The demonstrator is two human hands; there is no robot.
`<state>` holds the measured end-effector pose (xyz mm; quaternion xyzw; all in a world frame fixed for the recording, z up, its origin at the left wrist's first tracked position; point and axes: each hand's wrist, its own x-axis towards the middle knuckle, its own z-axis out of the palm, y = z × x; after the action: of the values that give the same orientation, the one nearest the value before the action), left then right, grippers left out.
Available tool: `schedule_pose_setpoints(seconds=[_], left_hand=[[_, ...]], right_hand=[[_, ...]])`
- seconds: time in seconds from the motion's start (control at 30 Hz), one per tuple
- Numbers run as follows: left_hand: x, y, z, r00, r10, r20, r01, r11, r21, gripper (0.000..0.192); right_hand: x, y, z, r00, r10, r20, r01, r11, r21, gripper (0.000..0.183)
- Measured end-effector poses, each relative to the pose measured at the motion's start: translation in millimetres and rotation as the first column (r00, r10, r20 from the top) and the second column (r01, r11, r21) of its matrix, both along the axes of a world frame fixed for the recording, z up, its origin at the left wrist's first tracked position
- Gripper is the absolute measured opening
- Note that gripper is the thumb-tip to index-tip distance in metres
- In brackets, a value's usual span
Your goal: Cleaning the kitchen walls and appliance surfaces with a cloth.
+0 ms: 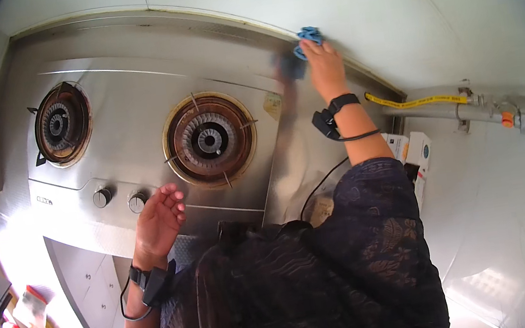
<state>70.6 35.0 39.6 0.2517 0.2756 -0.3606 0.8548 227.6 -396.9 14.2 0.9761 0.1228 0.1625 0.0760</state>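
Note:
My right hand reaches up to the back edge of the stainless steel counter and holds a crumpled blue cloth where the steel meets the white wall. The cloth's dark reflection shows in the metal beside it. Over the front of the gas stove, my left hand hangs with its fingers loosely curled and nothing in it. It is near a control knob; a second knob is further left. The right burner lies between my hands, and the left burner is at the far left.
A yellow gas hose joins metal pipes with an orange valve handle on the right. White boxes stand behind my right arm. A black cable crosses the steel counter. Colourful packages are at the lower left.

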Motion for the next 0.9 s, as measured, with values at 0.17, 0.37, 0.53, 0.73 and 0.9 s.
schedule_pose_setpoints(seconds=[0.17, 0.37, 0.53, 0.73, 0.9], left_hand=[[-9, -14, 11, 0.999, -0.049, -0.016, 0.049, 0.998, 0.042, 0.028], [-14, -28, 18, 0.996, -0.084, -0.004, 0.084, 0.994, 0.064, 0.028], [-5, -41, 26, 0.998, -0.066, 0.002, 0.065, 0.991, 0.117, 0.026], [-1, -54, 27, 0.996, -0.085, -0.001, 0.083, 0.981, 0.174, 0.026], [0, -63, 27, 0.994, -0.105, -0.020, 0.106, 0.977, 0.186, 0.027]], right_hand=[[-27, -34, 1, 0.982, -0.144, -0.119, 0.161, 0.975, 0.155, 0.040], [-51, -41, 15, 0.935, -0.354, 0.012, 0.214, 0.592, 0.777, 0.038], [-73, -85, -27, 0.764, -0.505, -0.401, 0.156, -0.458, 0.875, 0.026], [-65, -141, -52, 0.649, -0.723, -0.235, -0.056, -0.354, 0.934, 0.031], [-26, -118, -36, 0.435, -0.860, -0.268, 0.323, -0.129, 0.938, 0.027]])
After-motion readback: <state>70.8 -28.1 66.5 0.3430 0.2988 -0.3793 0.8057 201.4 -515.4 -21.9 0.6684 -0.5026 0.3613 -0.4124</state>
